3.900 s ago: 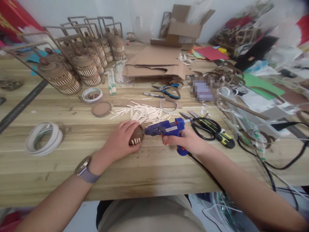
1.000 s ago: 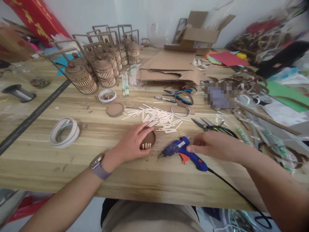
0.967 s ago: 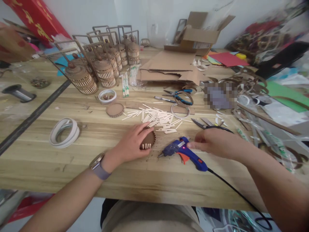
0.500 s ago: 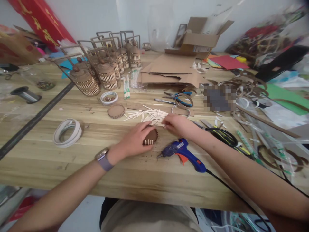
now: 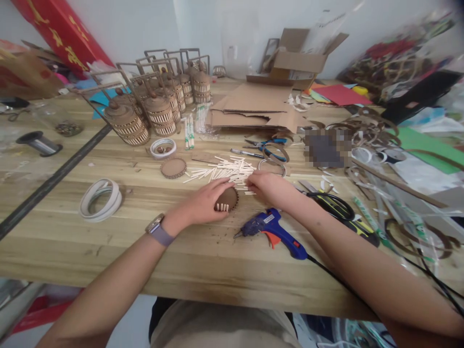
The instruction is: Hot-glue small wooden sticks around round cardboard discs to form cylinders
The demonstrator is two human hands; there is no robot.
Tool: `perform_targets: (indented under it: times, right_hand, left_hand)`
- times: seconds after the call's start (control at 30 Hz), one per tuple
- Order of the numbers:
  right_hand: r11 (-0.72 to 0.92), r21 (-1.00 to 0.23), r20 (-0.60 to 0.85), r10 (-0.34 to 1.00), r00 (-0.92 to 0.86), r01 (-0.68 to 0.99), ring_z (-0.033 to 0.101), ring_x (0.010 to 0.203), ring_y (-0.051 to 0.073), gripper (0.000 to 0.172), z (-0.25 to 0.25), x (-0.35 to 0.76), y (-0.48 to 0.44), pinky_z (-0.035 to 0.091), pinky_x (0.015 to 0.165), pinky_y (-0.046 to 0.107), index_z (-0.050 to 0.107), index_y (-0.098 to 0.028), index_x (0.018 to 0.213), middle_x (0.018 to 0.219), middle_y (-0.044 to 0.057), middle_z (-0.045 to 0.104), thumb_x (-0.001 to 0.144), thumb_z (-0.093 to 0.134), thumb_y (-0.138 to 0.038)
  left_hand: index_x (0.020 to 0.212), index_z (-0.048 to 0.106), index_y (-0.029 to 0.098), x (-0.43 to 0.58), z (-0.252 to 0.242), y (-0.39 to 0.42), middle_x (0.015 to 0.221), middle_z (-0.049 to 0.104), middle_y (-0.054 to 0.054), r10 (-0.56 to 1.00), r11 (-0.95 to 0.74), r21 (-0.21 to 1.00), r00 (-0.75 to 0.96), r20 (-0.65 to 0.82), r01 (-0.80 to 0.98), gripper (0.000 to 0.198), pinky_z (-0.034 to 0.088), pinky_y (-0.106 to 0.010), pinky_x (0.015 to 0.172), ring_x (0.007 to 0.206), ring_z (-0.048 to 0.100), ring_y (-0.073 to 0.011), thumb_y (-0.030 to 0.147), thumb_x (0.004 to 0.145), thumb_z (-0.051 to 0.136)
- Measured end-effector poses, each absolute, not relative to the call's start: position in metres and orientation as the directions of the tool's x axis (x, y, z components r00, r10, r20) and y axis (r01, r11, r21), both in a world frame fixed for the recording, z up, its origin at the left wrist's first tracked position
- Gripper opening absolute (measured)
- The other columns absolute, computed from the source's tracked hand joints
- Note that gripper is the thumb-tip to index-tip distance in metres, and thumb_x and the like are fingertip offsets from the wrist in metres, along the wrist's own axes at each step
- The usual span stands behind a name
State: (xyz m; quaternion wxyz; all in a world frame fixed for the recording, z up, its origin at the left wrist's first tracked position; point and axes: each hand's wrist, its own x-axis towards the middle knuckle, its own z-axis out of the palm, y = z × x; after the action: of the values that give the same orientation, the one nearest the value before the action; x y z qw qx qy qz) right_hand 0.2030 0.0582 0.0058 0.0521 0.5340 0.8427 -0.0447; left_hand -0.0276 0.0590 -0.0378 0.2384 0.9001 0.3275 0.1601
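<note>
My left hand (image 5: 205, 200) is curled round the left side of a round brown cardboard base (image 5: 229, 197) with a notched rim. Several short pale sticks (image 5: 222, 207) stand upright along the base's near edge. Fingers pinched together, my right hand (image 5: 266, 186) is at the right end of a loose pile of pale wooden sticks (image 5: 230, 168); whether a stick is between its fingertips is too small to tell. A blue hot glue gun (image 5: 273, 231) with an orange trigger lies just below my right hand, nozzle pointing left.
Another round cardboard base (image 5: 173, 168) lies left of the pile. White tape rolls (image 5: 100, 199) are further left. Finished lantern-like pieces (image 5: 159, 113) stand behind. Pliers (image 5: 270, 143), a pen (image 5: 247, 153) and cardboard sheets (image 5: 253, 104) lie beyond the pile. The glue gun's cord (image 5: 337, 280) runs right.
My right hand has shifted very slightly, staying at the stick pile. My left hand still holds the base, which has tilted or turned a little. The view has moved slightly.
</note>
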Motion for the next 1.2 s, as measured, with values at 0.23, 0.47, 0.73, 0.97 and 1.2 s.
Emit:
perform_targets:
  times: [0.23,0.47,0.73,0.97,1.2]
  right_hand:
    - [0.479,0.084,-0.151,0.873,-0.464,0.874,0.067,0.091,0.026,0.02,0.004,0.203,0.061,0.043,0.069,0.03,0.069,-0.011,0.096,0.1,0.016,0.07,0.095,0.049,-0.012]
    - [0.46,0.027,-0.084,0.886,-0.456,0.888,0.067,0.088,0.026,0.021,0.01,0.213,0.062,0.044,0.071,0.032,0.068,-0.012,0.096,0.096,0.015,0.072,0.095,0.048,-0.016]
    - [0.241,-0.737,-0.173,0.836,-0.521,0.632,0.067,0.067,0.015,0.004,0.027,0.198,0.039,0.048,0.063,0.024,0.062,-0.021,0.084,0.071,-0.002,0.072,0.081,0.06,-0.024]
    - [0.258,-0.702,-0.174,0.842,-0.511,0.663,0.062,0.066,0.014,0.002,0.016,0.182,0.033,0.045,0.063,0.024,0.064,-0.02,0.077,0.071,-0.001,0.069,0.078,0.063,-0.02]
    - [0.275,-0.665,-0.176,0.846,-0.503,0.694,0.059,0.064,0.014,0.004,0.013,0.176,0.031,0.044,0.062,0.024,0.066,-0.021,0.076,0.069,-0.002,0.067,0.079,0.064,-0.019]
  left_hand:
    - [0.145,0.042,0.021,-0.033,-0.039,0.06,0.156,0.036,-0.017,0.649,-0.69,0.537,0.743,0.164,0.485,0.081,0.031,-0.057,0.118,0.145,0.033,-0.0341,0.034,0.075,0.081]
    - [0.146,0.04,0.024,-0.034,-0.042,0.061,0.154,0.039,-0.016,0.648,-0.687,0.546,0.744,0.16,0.48,0.081,0.033,-0.058,0.116,0.143,0.035,-0.0335,0.036,0.076,0.08]
    - [0.144,0.041,0.025,-0.034,-0.048,0.064,0.151,0.043,-0.014,0.643,-0.68,0.586,0.743,0.187,0.44,0.078,0.033,-0.056,0.116,0.141,0.038,-0.0322,0.033,0.076,0.078]
    - [0.14,0.044,0.021,-0.033,-0.047,0.066,0.144,0.05,-0.015,0.639,-0.696,0.577,0.735,0.227,0.427,0.074,0.037,-0.053,0.114,0.135,0.045,-0.0303,0.03,0.075,0.078]
    - [0.14,0.044,0.025,-0.033,-0.046,0.066,0.145,0.05,-0.013,0.647,-0.686,0.582,0.732,0.213,0.436,0.074,0.036,-0.054,0.114,0.136,0.044,-0.0303,0.029,0.074,0.078]
